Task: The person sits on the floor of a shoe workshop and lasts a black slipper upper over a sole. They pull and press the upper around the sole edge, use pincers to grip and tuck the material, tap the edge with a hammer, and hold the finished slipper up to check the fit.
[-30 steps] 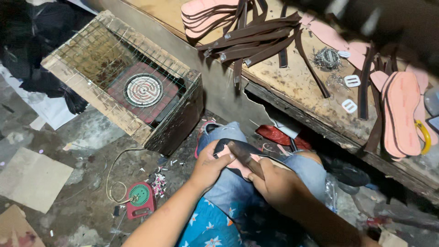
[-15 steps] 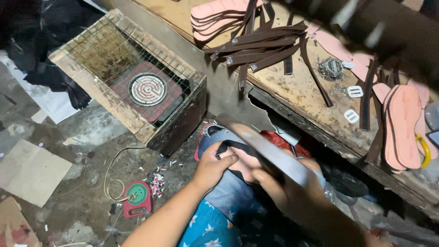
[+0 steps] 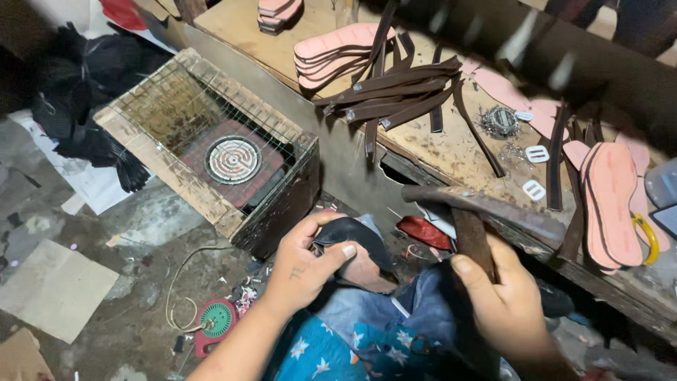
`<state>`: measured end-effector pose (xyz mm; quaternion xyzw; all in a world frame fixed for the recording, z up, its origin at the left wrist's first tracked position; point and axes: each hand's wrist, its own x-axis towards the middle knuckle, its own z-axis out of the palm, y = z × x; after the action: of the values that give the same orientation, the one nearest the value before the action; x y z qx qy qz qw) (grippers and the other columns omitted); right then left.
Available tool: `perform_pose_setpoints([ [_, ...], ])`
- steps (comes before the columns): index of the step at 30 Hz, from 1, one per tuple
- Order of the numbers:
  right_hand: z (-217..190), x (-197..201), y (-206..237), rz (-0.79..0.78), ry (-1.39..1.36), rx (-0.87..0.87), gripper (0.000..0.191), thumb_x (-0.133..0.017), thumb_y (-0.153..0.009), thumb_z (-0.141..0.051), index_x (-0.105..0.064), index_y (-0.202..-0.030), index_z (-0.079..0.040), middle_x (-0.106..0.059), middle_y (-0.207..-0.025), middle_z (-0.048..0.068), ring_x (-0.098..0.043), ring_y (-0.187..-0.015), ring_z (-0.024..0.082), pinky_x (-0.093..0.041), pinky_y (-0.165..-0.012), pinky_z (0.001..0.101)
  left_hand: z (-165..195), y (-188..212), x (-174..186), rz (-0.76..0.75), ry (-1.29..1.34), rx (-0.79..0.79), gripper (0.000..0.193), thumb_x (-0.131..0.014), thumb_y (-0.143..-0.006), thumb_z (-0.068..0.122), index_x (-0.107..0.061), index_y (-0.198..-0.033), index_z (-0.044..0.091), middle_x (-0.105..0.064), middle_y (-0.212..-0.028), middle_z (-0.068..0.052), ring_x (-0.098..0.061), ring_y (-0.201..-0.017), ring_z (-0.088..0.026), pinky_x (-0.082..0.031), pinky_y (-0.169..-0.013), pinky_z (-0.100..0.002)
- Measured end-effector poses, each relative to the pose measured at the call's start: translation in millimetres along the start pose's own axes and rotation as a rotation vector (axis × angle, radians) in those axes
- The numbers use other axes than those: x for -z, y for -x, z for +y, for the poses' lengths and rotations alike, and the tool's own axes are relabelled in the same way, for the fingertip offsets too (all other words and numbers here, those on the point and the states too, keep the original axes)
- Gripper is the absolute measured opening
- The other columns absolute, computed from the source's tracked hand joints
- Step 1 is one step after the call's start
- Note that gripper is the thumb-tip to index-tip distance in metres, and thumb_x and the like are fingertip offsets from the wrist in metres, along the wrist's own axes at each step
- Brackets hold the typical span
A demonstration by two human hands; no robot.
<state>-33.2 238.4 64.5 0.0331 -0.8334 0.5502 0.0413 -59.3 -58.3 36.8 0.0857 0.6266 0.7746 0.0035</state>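
My left hand (image 3: pixel 303 264) grips a dark shoe upper with a pinkish sole (image 3: pixel 360 257), holding it on my lap. Beside it, my right hand (image 3: pixel 504 303) is closed around the wooden handle of a hammer (image 3: pixel 479 212), raised so that its dark head points left at the level of the workbench edge. The hammer head hangs above and to the right of the shoe piece, apart from it. My knees in blue cloth show below the hands.
A wooden workbench (image 3: pixel 437 152) at right holds dark leather straps (image 3: pixel 395 99), pink soles (image 3: pixel 613 204), buckles and small nails. A wire-topped wooden box with an electric coil heater (image 3: pixel 234 159) stands at left. Cardboard, black bags and a red plug lie on the floor.
My right hand has lifted the hammer up and to the right, away from the shoe piece. The left hand keeps hold of the shoe piece on my lap.
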Motion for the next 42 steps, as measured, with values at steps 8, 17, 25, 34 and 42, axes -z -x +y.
perform_pose_setpoints([
  [8, -29, 6, 27, 0.093, -0.051, -0.06, 0.062, -0.064, -0.092, -0.014, -0.049, -0.152, -0.006, -0.074, -0.102, 0.015, -0.069, -0.082, 0.016, -0.057, -0.077, 0.0307, 61, 2, -20, -0.141, -0.323, -0.083, 0.034, -0.072, -0.089, 0.011, -0.068, -0.121, 0.0, -0.073, -0.1, -0.004, -0.068, -0.092, -0.01, -0.056, -0.086, -0.028],
  [17, -51, 5, 24, 0.054, 0.243, 0.208, 0.051, -0.067, -0.092, -0.017, -0.056, -0.14, -0.002, -0.07, -0.111, 0.017, -0.067, -0.099, 0.021, -0.052, -0.087, 0.0325, 50, 0, -24, -0.149, -0.194, 0.007, 0.033, -0.07, -0.091, 0.009, -0.067, -0.123, 0.0, -0.071, -0.097, -0.003, -0.065, -0.089, -0.008, -0.055, -0.083, -0.025],
  [25, 11, -47, 27, -0.034, -0.512, -0.383, 0.063, -0.056, -0.093, -0.016, -0.04, -0.154, -0.009, -0.066, -0.083, 0.009, -0.064, -0.061, 0.015, -0.056, -0.058, 0.0287, 39, 7, -11, -0.099, -0.132, -0.019, 0.033, -0.069, -0.092, 0.009, -0.064, -0.123, -0.002, -0.071, -0.108, -0.004, -0.065, -0.101, -0.01, -0.053, -0.093, -0.027],
  [34, 68, -23, 5, 0.173, 0.266, 0.274, 0.05, -0.063, -0.101, -0.018, -0.052, -0.147, -0.001, -0.067, -0.125, 0.02, -0.066, -0.11, 0.035, -0.049, -0.093, 0.0446, 9, -10, 7, 0.114, -0.116, -0.026, 0.046, -0.071, -0.091, 0.008, -0.053, -0.132, -0.001, -0.067, -0.115, -0.007, -0.065, -0.105, -0.013, -0.053, -0.093, -0.029],
  [42, 121, 76, -81, 0.29, 1.02, -0.038, 0.054, -0.072, -0.089, -0.025, -0.068, -0.143, -0.024, -0.063, -0.107, 0.019, -0.063, -0.102, 0.04, -0.051, -0.088, 0.0506, -31, -34, 11, 0.205, 0.202, -0.167, 0.031, -0.065, -0.101, 0.006, -0.049, -0.127, -0.002, -0.064, -0.12, -0.014, -0.063, -0.11, -0.017, -0.052, -0.097, -0.031],
])
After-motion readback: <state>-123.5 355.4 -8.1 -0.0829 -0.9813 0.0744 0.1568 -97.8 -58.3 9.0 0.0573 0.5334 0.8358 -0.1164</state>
